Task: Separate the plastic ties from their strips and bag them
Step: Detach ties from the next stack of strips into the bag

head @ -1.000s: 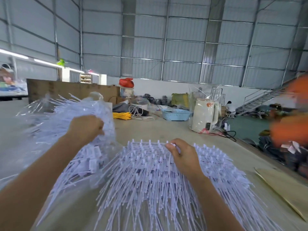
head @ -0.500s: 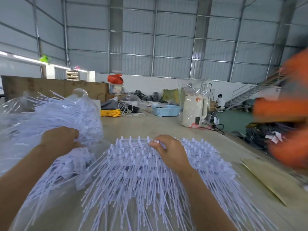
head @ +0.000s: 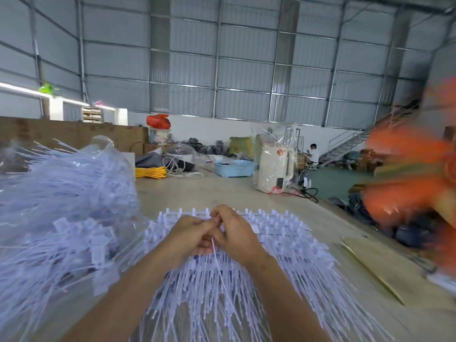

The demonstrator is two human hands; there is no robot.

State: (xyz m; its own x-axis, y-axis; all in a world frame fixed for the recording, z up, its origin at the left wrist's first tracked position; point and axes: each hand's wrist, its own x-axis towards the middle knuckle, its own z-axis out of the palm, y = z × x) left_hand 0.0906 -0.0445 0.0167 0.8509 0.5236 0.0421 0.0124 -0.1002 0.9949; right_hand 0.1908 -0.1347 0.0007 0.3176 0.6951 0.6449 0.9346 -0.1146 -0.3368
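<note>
Both hands meet over the middle of the fanned pile of tie strips (head: 283, 255) on the counter (head: 222, 191); the left hand (head: 190, 234) and right hand (head: 237, 233) each pinch, grip narrow, one single white tie (head: 219, 265), which trails down between the wrists toward the camera; just left, one clear bag (head: 61, 193) bulges with loose ties, too many to count; farther back stand one blue basket (head: 234, 167) and one cream kettle (head: 274, 169).
</note>
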